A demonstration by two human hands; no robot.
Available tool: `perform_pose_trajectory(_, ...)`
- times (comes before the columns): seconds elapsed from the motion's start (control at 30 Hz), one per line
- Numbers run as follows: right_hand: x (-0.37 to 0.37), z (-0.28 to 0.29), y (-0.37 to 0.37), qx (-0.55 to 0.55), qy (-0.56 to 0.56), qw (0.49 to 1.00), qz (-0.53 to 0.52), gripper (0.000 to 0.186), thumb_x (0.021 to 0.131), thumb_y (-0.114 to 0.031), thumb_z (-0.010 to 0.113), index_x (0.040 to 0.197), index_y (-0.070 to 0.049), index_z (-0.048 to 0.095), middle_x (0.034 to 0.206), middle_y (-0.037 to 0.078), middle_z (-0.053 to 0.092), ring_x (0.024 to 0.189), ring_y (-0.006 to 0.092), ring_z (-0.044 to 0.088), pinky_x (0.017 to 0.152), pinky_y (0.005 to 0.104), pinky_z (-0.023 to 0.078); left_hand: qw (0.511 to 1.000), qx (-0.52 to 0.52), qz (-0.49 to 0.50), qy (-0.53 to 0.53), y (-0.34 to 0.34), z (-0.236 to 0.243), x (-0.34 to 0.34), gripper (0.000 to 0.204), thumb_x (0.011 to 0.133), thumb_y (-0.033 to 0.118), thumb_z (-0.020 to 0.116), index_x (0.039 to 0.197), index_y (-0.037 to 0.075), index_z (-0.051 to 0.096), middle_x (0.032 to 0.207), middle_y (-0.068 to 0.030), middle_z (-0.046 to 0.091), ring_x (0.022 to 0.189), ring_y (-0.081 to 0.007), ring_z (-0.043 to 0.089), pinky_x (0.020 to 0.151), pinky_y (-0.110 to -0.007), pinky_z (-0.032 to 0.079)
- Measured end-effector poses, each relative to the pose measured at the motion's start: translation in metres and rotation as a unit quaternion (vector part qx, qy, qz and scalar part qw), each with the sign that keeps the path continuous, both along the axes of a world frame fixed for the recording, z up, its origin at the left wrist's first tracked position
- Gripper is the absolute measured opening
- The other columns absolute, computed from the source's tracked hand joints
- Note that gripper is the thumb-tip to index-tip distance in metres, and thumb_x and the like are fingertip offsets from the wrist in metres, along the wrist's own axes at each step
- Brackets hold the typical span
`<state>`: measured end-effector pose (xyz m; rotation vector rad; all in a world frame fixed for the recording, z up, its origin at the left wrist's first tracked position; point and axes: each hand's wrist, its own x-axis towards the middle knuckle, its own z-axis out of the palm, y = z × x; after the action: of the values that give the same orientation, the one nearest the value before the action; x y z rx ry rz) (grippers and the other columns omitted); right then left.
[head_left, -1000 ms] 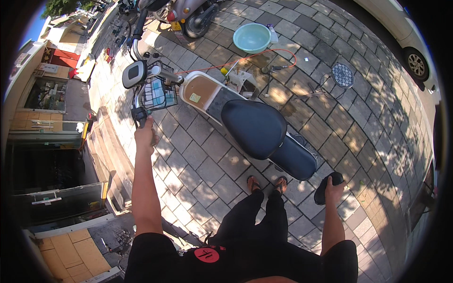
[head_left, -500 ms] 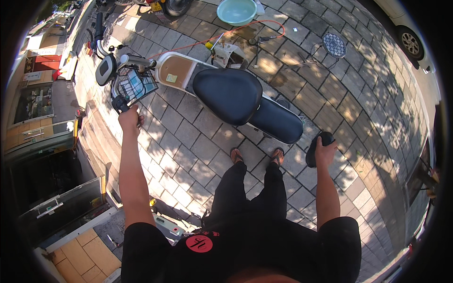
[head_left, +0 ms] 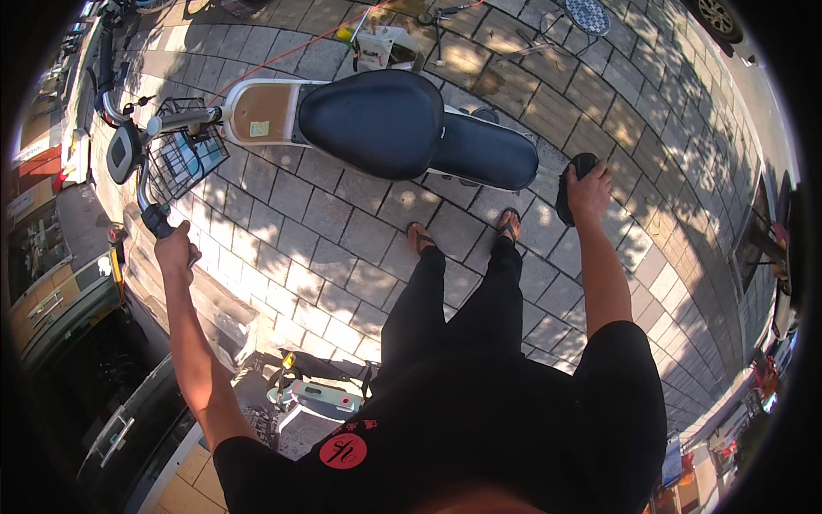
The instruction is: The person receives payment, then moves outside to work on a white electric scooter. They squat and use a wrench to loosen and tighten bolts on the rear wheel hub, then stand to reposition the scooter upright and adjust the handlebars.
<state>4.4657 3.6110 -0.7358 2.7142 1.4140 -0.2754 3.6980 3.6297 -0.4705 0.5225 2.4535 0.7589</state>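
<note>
A light-coloured electric scooter stands across the view, with a large black front seat (head_left: 372,124) and a smaller black rear seat (head_left: 486,150). My left hand (head_left: 177,254) is closed round the near handlebar grip (head_left: 156,220) at the left. Behind the rear seat, my right hand (head_left: 589,190) grips a black padded backrest (head_left: 564,197), its fingers over the top. A wire basket (head_left: 184,158) with something pale blue inside hangs at the scooter's front. The brown footboard (head_left: 261,111) bears a small yellowish slip (head_left: 259,128).
Beyond the scooter lie a white box (head_left: 387,47) with tools, an orange hose (head_left: 300,47) and a round patterned stool top (head_left: 587,14). A car wheel (head_left: 717,19) shows at the far right. Another scooter (head_left: 321,398) stands near my left side, by open doorways with a step.
The view has shifted, so the scooter and pavement appear higher and further left. My left arm reaches further left with the handlebar. Both hands keep their hold.
</note>
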Motion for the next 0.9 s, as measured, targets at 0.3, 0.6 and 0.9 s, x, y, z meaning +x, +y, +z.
perform_pose_trajectory(0.3,-0.014,-0.039,-0.050,0.057,-0.046,0.997,0.003,0.092,0.092,-0.058,0.071,0.156,-0.002,0.035,0.145,0.026,0.053,0.128,0.0465,0.057,0.096,0.0538,0.056,0.973,-0.128,-0.143,0.129,-0.034,0.043,-0.200,0.033,0.092,0.017,0.078,0.074,0.010,0.050,0.054,-0.0028,0.051,0.039,-0.0143,0.051,0.038,-0.031,0.040)
perform_pose_trajectory(0.6,0.006,-0.033,-0.091,0.049,-0.035,0.998,-0.026,0.090,0.092,-0.055,0.073,0.156,-0.004,0.035,0.146,0.026,0.052,0.129,0.0466,0.056,0.101,0.0540,0.052,0.930,-0.153,-0.252,0.219,-0.054,0.055,-0.213,0.032,0.090,0.016,0.083,0.089,0.009,0.051,0.064,-0.0013,0.055,0.046,-0.0130,0.055,0.039,-0.030,0.039)
perform_pose_trajectory(0.9,0.096,-0.038,-0.109,0.099,-0.051,0.993,0.027,0.086,0.091,-0.051,0.075,0.153,-0.004,0.038,0.141,0.025,0.056,0.122,0.0464,0.061,0.093,0.0538,0.056,0.932,-0.140,-0.274,0.192,-0.087,0.063,-0.118,0.025,0.092,0.011,0.079,0.095,0.004,0.055,0.065,-0.0020,0.056,0.047,-0.0128,0.052,0.044,-0.030,0.038)
